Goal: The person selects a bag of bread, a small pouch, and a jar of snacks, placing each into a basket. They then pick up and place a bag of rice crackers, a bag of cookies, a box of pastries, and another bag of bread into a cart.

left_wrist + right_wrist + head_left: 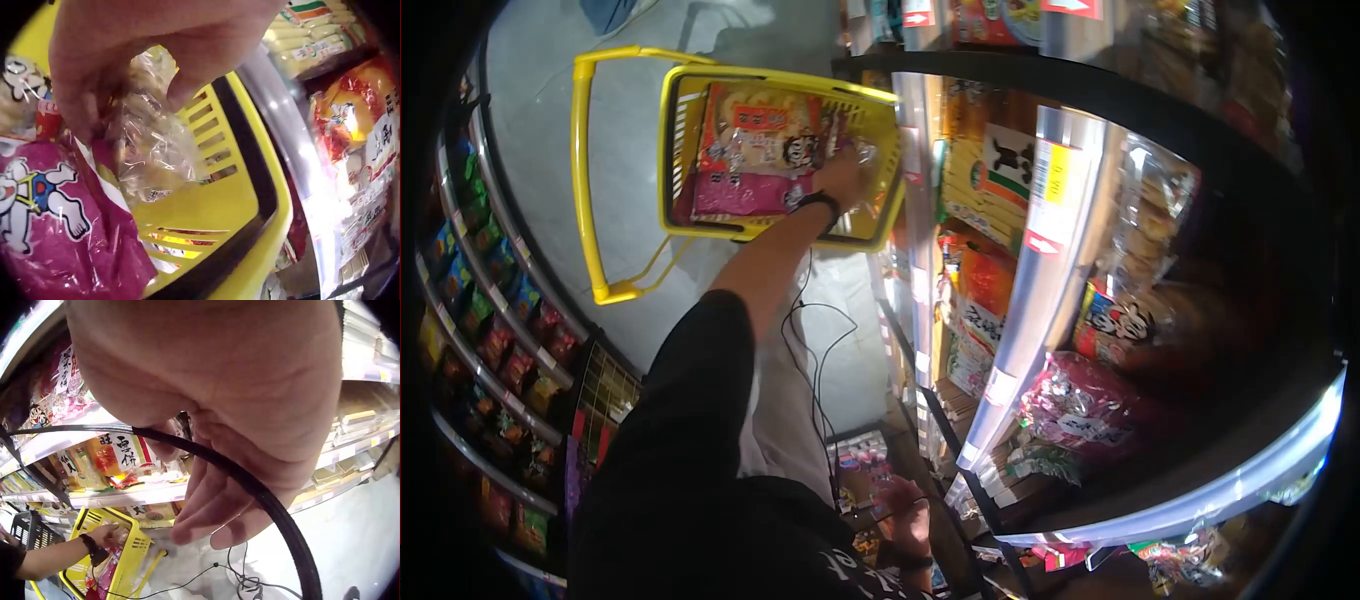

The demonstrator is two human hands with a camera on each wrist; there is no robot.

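Note:
In the head view a yellow basket [670,150] holds a red and clear snack bag [750,130] and a magenta bag [745,195]. My left hand [842,180] is inside its right end. The left wrist view shows that hand [156,31] from above, with thumb and fingers around a crinkled clear package [156,147]; the magenta bag [69,231] lies beside it. My right hand [212,406] hangs away from the basket with loosely bent fingers and nothing in them; in the head view it [910,520] is low, near the shelves.
Shelves of packaged snacks [985,300] rise on the right, with price rails [1050,180] along their edges. More racks [500,290] stand at the left. A black cable [815,370] hangs in front of the legs. The basket's yellow handle [582,180] sticks out left over the grey floor.

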